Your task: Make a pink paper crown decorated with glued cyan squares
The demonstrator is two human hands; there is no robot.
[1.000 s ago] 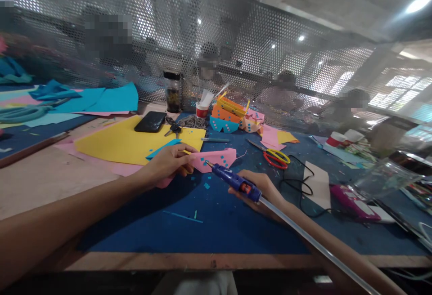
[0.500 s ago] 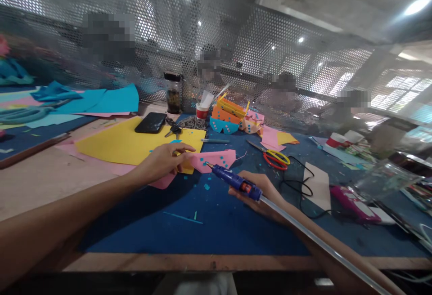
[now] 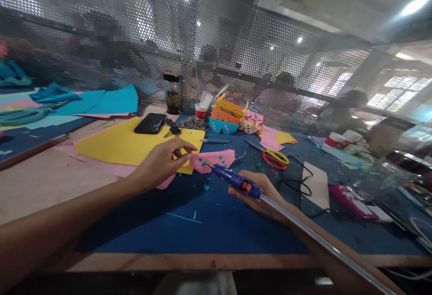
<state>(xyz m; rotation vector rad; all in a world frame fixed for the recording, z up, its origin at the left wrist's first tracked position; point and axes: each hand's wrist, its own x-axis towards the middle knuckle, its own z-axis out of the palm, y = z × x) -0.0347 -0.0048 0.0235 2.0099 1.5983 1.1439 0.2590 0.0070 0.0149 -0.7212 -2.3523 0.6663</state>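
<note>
A folded pink paper piece point(image 3: 212, 159) dotted with small blue squares is near the middle of the blue mat point(image 3: 229, 227). My left hand point(image 3: 170, 155) pinches its left end between thumb and fingers. In my right hand point(image 3: 258, 189) is a blue glue gun point(image 3: 234, 180), a long clear glue stick point(image 3: 313, 236) trailing from its rear. The gun's nozzle is at the pink paper's lower left part, by a blue square. Loose blue squares point(image 3: 206, 187) lie on the mat below.
Yellow paper point(image 3: 111, 144), a black phone point(image 3: 150, 123) and keys point(image 3: 173, 130) are at left. Behind stand a jar point(image 3: 173, 97), a paper cup point(image 3: 201, 111) and an orange paper piece point(image 3: 226, 116). At right are scissors point(image 3: 275, 159), black cord and a magenta device point(image 3: 354, 203).
My left hand's fingers have shifted slightly up at the pink paper's left end. The glue gun stays almost where it was.
</note>
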